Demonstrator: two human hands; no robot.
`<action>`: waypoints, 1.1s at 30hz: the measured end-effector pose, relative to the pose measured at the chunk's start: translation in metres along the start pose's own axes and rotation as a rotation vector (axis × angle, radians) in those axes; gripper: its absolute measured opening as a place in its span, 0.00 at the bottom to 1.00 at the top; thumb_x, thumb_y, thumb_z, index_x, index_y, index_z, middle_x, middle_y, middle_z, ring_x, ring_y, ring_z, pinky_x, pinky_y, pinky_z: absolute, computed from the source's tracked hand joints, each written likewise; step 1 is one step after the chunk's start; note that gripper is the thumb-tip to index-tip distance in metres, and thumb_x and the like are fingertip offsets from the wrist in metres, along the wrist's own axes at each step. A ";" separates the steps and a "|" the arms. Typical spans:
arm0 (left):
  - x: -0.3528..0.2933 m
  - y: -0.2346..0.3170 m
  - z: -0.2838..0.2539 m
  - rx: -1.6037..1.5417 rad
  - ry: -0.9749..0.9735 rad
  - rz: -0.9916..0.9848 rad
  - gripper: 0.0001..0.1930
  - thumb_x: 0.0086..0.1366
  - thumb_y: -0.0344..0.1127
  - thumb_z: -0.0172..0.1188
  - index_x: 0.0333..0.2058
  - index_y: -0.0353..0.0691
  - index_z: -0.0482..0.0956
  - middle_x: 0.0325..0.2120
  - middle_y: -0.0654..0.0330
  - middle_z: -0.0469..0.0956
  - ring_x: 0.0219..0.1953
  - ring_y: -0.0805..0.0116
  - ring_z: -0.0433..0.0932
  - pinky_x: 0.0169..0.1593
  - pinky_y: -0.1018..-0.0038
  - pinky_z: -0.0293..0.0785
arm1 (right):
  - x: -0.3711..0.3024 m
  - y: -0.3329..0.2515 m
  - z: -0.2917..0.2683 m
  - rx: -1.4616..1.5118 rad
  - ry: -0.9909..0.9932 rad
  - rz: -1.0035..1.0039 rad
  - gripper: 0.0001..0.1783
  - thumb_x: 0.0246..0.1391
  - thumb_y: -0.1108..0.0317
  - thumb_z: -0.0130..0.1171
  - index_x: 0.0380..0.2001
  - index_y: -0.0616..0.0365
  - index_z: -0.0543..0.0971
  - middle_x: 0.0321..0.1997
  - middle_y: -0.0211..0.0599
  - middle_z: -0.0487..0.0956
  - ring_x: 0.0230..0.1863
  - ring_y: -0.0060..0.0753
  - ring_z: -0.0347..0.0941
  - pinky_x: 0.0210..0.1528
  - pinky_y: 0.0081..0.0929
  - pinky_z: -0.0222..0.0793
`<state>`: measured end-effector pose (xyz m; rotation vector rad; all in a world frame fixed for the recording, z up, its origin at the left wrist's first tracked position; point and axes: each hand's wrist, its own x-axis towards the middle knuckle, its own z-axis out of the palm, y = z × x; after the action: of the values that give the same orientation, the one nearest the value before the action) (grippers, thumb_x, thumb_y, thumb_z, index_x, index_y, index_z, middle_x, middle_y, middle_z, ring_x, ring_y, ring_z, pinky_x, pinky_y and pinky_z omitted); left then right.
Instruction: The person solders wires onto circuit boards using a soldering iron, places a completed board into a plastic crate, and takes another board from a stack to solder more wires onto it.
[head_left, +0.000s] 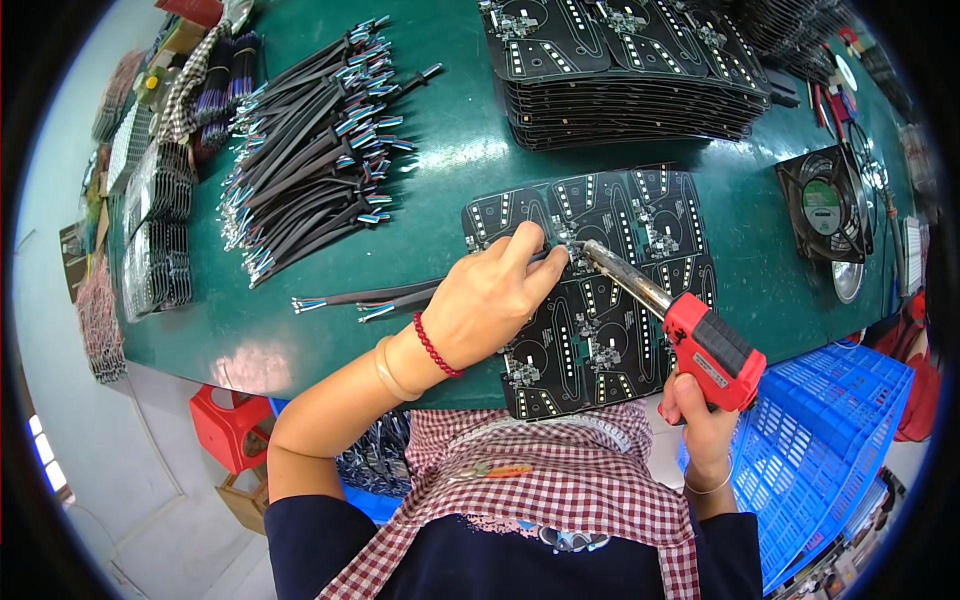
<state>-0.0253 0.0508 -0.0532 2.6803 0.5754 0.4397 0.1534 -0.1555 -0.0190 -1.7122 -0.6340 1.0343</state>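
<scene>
A panel of black circuit boards (545, 345) with rows of small pale parts lies on the green table. My left hand (490, 300) is closed in a pinch over its upper part, gripping a black-sleeved cable (375, 294) whose other end trails left across the table, showing coloured wire ends. Most of the pinched end is hidden by my fingers. My right hand (703, 420) is wrapped round the handle of a red and black soldering gun (712, 350). Its metal barrel slants up and left, with the tip at the board right beside my left fingertips.
A heap of black cables (315, 150) lies at the far left. Behind the panel rises a tall stack of circuit boards (630, 105). To the right stands a black fan (825, 205); below the table edge are blue crates (810, 430) and a red stool (228, 430).
</scene>
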 end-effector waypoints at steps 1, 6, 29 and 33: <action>0.000 0.000 0.000 0.000 -0.001 -0.001 0.20 0.49 0.20 0.55 0.44 0.37 0.77 0.34 0.55 0.70 0.32 0.63 0.77 0.31 0.71 0.76 | 0.000 -0.002 0.003 0.013 0.042 0.021 0.16 0.60 0.62 0.53 0.22 0.61 0.71 0.13 0.30 0.67 0.14 0.19 0.61 0.17 0.19 0.55; 0.000 0.001 -0.001 -0.004 -0.027 -0.015 0.20 0.49 0.20 0.56 0.44 0.37 0.77 0.35 0.55 0.70 0.33 0.62 0.77 0.32 0.70 0.77 | 0.002 0.002 -0.003 0.009 0.013 -0.042 0.13 0.60 0.63 0.53 0.27 0.63 0.72 0.13 0.30 0.67 0.14 0.19 0.61 0.17 0.19 0.55; 0.004 -0.004 -0.002 -0.066 0.019 -0.023 0.18 0.48 0.21 0.58 0.41 0.39 0.80 0.33 0.57 0.69 0.31 0.62 0.76 0.32 0.70 0.75 | -0.003 0.001 -0.013 0.098 -0.045 0.055 0.06 0.57 0.72 0.58 0.31 0.63 0.74 0.20 0.31 0.73 0.19 0.19 0.67 0.21 0.19 0.63; 0.005 -0.001 -0.003 -0.023 0.002 -0.002 0.17 0.49 0.22 0.57 0.40 0.39 0.79 0.33 0.56 0.69 0.32 0.62 0.77 0.32 0.70 0.76 | -0.003 -0.005 0.001 0.010 0.045 0.001 0.13 0.59 0.64 0.53 0.26 0.64 0.71 0.13 0.31 0.67 0.13 0.19 0.61 0.16 0.19 0.58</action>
<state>-0.0225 0.0547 -0.0502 2.6576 0.5704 0.4452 0.1511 -0.1552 -0.0139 -1.7224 -0.5976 0.9956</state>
